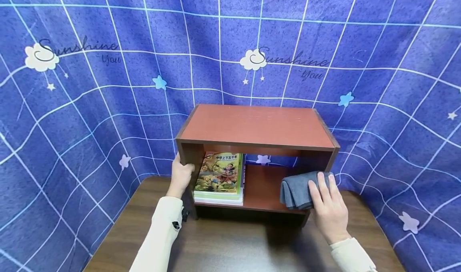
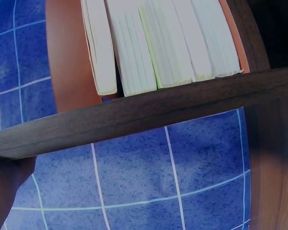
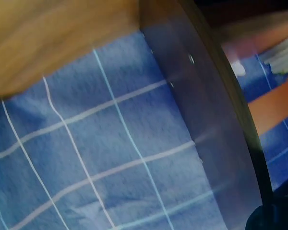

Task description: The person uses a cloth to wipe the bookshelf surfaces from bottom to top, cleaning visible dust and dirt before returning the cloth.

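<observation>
A small shelf (image 1: 255, 125) with a red-brown top and dark sides stands on the table. My left hand (image 1: 181, 176) grips its left side panel (image 2: 134, 115), thumb near the front edge. With my right hand (image 1: 330, 210) I hold a folded dark grey cloth (image 1: 297, 191) against the front edge of the right side panel (image 3: 182, 91); fingers lie over the cloth, and the thumb is hidden. A stack of several books (image 1: 220, 172) lies inside at the left, an illustrated cover on top. Their page edges (image 2: 153, 48) show in the left wrist view.
Wood-grain table (image 1: 230, 244) extends in front of the shelf and to both sides. A blue curtain (image 1: 144, 91) with white grid lines, clouds and stars hangs behind and around it. The shelf's compartment floor (image 1: 263, 184) is red-brown beside the books.
</observation>
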Demonstrator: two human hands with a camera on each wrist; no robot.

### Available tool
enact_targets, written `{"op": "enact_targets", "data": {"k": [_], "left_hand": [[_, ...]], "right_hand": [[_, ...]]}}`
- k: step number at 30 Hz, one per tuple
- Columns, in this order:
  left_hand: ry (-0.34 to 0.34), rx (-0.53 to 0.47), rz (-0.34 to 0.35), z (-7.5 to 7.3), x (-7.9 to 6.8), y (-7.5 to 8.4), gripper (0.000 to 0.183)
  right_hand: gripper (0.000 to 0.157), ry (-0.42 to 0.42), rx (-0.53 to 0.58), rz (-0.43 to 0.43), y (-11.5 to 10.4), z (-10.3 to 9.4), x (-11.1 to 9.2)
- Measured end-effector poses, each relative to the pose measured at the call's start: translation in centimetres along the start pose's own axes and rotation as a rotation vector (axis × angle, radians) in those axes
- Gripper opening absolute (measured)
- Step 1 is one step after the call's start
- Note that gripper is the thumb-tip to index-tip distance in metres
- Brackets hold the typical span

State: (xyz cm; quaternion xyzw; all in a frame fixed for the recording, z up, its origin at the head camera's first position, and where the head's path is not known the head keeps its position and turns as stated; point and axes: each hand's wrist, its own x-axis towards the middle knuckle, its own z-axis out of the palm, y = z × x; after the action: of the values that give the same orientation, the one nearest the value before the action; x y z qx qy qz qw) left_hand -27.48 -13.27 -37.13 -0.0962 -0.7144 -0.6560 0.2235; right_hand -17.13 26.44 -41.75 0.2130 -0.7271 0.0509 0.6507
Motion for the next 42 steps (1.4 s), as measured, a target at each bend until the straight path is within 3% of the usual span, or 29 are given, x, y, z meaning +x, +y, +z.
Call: {"op": "enact_targets", "data": {"k": [13, 22, 30, 33, 36, 39, 42], "left_hand": [[-0.021, 0.005, -0.003, -0.2, 0.1, -0.1, 0.062], [-0.025, -0.011, 0.001, -0.2, -0.1, 0.1, 0.061], [-0.037, -0.009, 0.005, -0.1, 0.0, 0.0, 0.065], [-0.030, -0.005, 0.021, -0.1, 0.1, 0.0, 0.065], [-0.027, -0.006, 0.023, -0.1, 0.0, 0.1, 0.065], [-0.034, 0.002, 0.017, -0.1, 0.0, 0.0, 0.064], [-0.027, 0.004, 0.022, -0.1, 0.1, -0.1, 0.064]], "right_hand": [[0.044, -0.178, 0.094, 0.073, -1.1, 0.1, -9.4], [0.045, -0.238, 0.254, 0.116, -1.2, 0.0, -15.6], [0.048, -0.306, 0.329, 0.086, -0.6, -0.3, -18.8], [0.049, -0.388, 0.337, 0.050, -0.5, -0.4, -19.5], [0.055, -0.545, 0.318, 0.015, -0.6, -0.4, -20.2], [0.064, -0.688, 0.279, 0.015, -0.9, -0.4, -20.4], [0.062, -0.769, 0.255, 0.044, -1.4, 0.1, -20.0]]}}
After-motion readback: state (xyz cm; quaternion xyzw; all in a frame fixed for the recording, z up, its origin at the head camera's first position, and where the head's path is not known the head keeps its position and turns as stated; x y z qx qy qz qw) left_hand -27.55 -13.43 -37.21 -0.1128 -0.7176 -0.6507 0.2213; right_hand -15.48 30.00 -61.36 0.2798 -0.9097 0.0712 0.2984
